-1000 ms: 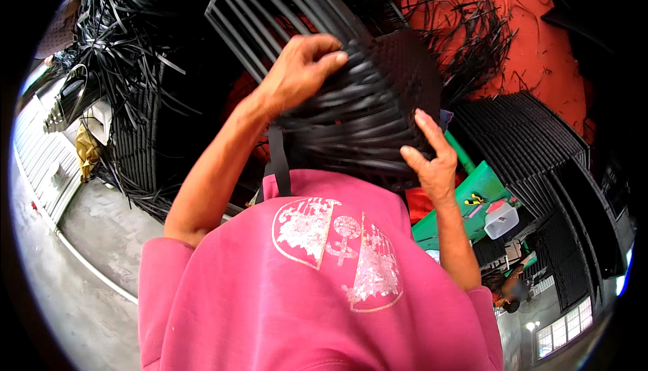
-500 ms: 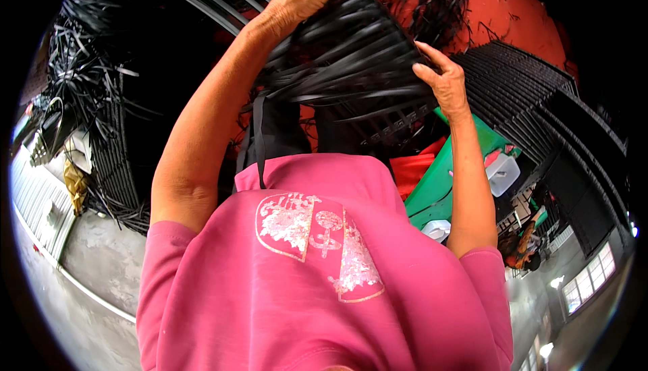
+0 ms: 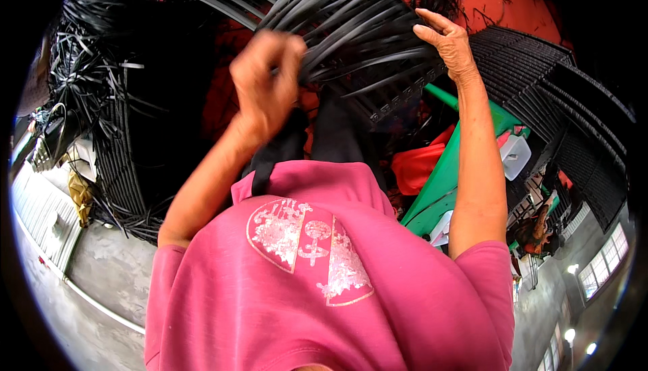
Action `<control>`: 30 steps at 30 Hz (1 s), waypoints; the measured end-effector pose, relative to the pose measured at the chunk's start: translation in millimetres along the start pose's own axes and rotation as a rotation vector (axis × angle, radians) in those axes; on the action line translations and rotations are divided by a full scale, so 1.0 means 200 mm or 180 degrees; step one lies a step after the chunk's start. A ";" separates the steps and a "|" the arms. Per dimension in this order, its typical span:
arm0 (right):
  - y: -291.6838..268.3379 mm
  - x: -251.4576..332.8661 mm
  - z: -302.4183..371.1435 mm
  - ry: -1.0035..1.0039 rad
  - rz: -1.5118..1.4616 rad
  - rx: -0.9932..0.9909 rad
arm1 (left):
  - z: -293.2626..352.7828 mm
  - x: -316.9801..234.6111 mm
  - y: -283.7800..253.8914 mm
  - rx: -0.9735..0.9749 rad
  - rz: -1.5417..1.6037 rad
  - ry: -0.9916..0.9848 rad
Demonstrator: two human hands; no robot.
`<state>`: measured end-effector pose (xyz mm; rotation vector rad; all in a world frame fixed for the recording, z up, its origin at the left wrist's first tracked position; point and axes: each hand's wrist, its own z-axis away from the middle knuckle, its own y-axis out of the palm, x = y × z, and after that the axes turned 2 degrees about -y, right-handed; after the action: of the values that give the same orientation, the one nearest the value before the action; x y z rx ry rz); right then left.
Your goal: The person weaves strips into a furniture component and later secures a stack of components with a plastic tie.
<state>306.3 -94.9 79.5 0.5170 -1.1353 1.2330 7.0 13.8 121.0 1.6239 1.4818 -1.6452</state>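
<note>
A dark frame crossed by many long, flat black strips (image 3: 351, 27) spreads out ahead of me, a panel of partly woven strips. At its right edge my right hand (image 3: 451, 46) grips the rim, thumb and forefinger reaching over the strips. My left hand (image 3: 266, 81) is beside the panel's lower left side, smeared by motion. Its fingers look curled, but whether a strip is between them I cannot make out. The panel's top runs out of view.
Bundles of loose black strips (image 3: 74, 67) hang at the left. On the right are a stack of dark slatted panels (image 3: 520, 61), a green board (image 3: 439, 189), a red container (image 3: 418, 168) and a white plastic container (image 3: 516, 157). Scraps lie on the red surface (image 3: 499, 0).
My left hand has dropped from the panel's top toward its lower left side. The strips there now lie spread into view. My right hand stays at the right edge, slightly higher.
</note>
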 end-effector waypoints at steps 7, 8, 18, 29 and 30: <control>0.28 0.21 -0.02 -0.0233 0.0335 -0.0095 | 0.52 0.10 0.15 0.1664 0.1843 -0.3296; 0.30 0.24 -0.04 -0.0265 0.0463 -0.0120 | 0.49 0.13 0.16 0.1486 0.2314 -0.3407; 0.64 0.60 -0.31 -0.0030 0.0070 -0.0019 | 0.28 0.23 0.00 0.0197 0.3777 -0.2872; 0.73 0.70 -0.45 -0.0788 0.1351 0.1575 | 0.23 0.19 -0.06 -0.0457 0.3387 -0.2894; 0.71 0.64 -0.42 -0.1076 0.1308 0.1487 | 0.24 0.13 -0.03 -0.0474 0.3269 -0.2809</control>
<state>198.0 78.8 124.1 0.8991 -1.2769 1.8380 -27.3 -13.9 88.5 1.0040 0.2150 -1.2607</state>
